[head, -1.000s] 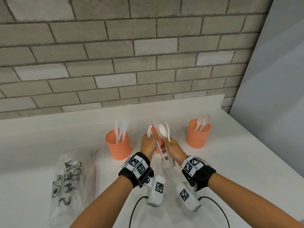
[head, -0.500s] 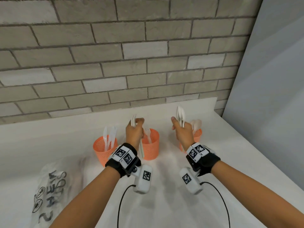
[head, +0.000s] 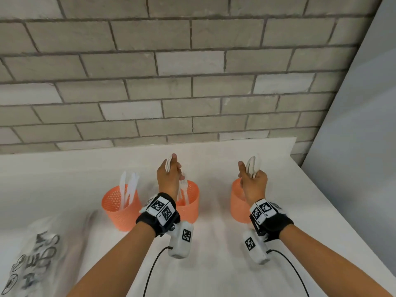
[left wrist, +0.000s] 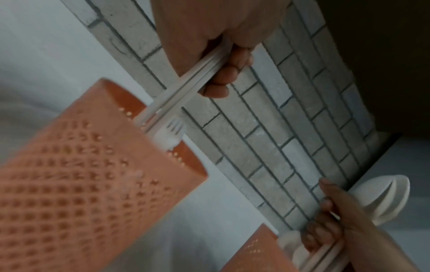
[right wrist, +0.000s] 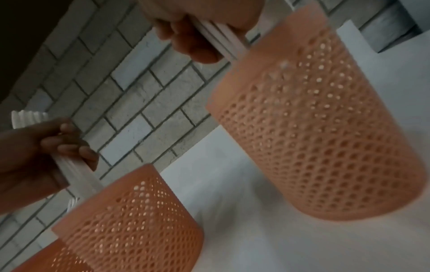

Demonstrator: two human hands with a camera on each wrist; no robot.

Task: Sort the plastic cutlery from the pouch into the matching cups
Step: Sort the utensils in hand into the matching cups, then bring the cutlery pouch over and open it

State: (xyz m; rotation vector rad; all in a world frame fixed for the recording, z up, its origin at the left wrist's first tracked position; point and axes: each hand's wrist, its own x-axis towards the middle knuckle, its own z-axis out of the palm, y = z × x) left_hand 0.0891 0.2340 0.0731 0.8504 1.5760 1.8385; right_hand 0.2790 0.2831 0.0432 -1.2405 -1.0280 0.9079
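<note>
Three orange mesh cups stand in a row. The left cup (head: 121, 207) holds white knives (head: 128, 189). Over the middle cup (head: 189, 203), which has forks (head: 183, 186) in it, my left hand (head: 169, 174) grips a bundle of white forks (head: 168, 163), tines up. In the left wrist view their handles (left wrist: 197, 73) reach down into the cup's mouth (left wrist: 121, 103). My right hand (head: 254, 182) grips a bundle of white spoons (head: 254, 165), bowls up, above the right cup (head: 237, 202). The spoon handles (right wrist: 223, 40) dip into that cup (right wrist: 325, 128).
The clear printed pouch (head: 38, 254) lies flat at the front left of the white counter (head: 214, 264). A brick wall (head: 192, 82) rises close behind the cups. The counter's right edge runs diagonally beside a grey wall (head: 353, 146).
A second ago both hands were together at the middle cup with one mixed bundle. They have parted: the right hand carried the spoons to the right cup, the left kept the forks.
</note>
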